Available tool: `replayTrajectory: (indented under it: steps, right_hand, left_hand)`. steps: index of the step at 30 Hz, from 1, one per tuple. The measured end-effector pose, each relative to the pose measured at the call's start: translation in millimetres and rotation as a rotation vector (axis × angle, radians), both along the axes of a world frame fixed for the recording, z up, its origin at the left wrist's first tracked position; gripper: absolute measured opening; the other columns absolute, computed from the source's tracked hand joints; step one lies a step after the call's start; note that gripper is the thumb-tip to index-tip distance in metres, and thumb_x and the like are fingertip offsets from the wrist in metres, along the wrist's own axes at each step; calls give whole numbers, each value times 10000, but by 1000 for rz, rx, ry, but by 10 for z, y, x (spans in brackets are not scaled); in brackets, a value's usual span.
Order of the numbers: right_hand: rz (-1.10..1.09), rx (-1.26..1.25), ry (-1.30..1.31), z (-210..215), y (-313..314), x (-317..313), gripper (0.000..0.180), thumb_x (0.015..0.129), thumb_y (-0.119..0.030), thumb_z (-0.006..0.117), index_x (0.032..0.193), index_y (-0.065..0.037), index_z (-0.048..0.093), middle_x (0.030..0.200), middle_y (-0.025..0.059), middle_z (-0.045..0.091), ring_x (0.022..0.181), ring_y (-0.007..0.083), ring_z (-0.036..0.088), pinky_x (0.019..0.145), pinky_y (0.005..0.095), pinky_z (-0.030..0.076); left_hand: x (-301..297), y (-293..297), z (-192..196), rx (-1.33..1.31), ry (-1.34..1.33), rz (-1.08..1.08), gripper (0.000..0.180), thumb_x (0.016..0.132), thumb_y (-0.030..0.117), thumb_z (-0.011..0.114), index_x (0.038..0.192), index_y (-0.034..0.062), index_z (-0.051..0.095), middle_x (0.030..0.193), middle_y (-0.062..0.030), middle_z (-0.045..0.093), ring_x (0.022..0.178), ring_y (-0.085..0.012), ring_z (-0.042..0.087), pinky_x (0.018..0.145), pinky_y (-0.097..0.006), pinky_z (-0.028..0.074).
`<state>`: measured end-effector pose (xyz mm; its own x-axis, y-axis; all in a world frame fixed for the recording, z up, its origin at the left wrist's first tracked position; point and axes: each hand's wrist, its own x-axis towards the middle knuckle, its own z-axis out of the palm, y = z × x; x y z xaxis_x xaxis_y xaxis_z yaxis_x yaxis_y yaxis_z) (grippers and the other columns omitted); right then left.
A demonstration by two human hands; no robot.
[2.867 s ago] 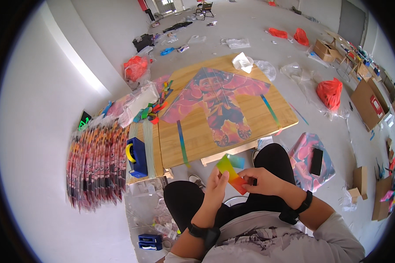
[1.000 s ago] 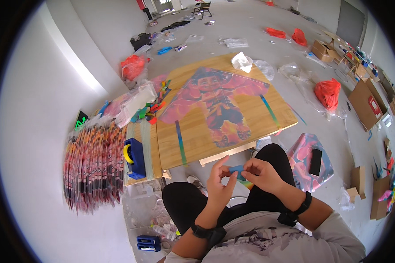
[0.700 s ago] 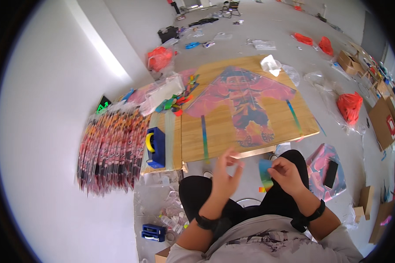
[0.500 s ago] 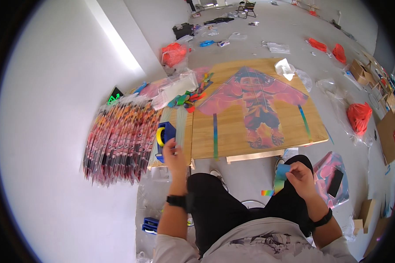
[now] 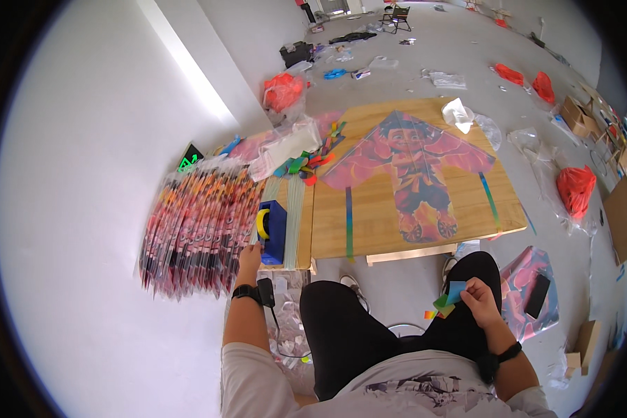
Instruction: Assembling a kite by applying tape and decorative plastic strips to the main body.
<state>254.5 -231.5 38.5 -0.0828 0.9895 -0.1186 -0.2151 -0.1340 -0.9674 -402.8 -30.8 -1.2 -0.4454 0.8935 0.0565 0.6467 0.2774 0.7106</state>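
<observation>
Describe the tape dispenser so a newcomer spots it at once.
Start at the wooden table before the person's knees and go to its left end, next to the row of pink-and-black bagged packages. The tape dispenser stands there, the left hand at its near end. It is a boxy blue block with a yellow roll, unlike the pale strips and multicoloured ribbons nearby.

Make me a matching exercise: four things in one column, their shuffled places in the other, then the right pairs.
1. blue tape dispenser with a yellow roll
2. black, rectangular, phone-like slab
3. thin rainbow-coloured strip
4. crumpled white sheet

A. on a pink-and-blue patterned surface
B. at the far right corner of the wooden table
C. right beside the left hand
D. in the right hand

Pairs: 1-C, 2-A, 3-D, 4-B
</observation>
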Motion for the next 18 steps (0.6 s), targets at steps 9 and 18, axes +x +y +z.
replayTrajectory:
  steps: [9,18]
  right_hand:
    - [-39,-9,-65,-101,29,-13,144,917,56,614,957,-71,560,858,-45,566,789,32,532,728,195,411]
    - [-27,-25,-99,-75,50,26,119,926,48,612,973,-53,569,882,-29,580,824,43,548,757,201,428]
  left_hand:
    - [184,3,569,-91,-332,177,489,990,405,516,885,2,773,820,-81,729,775,-174,621,787,-314,463]
    - [360,-632,1022,-162,-287,-85,380,946,368,635,940,7,753,798,-17,657,750,-119,529,699,-287,430]
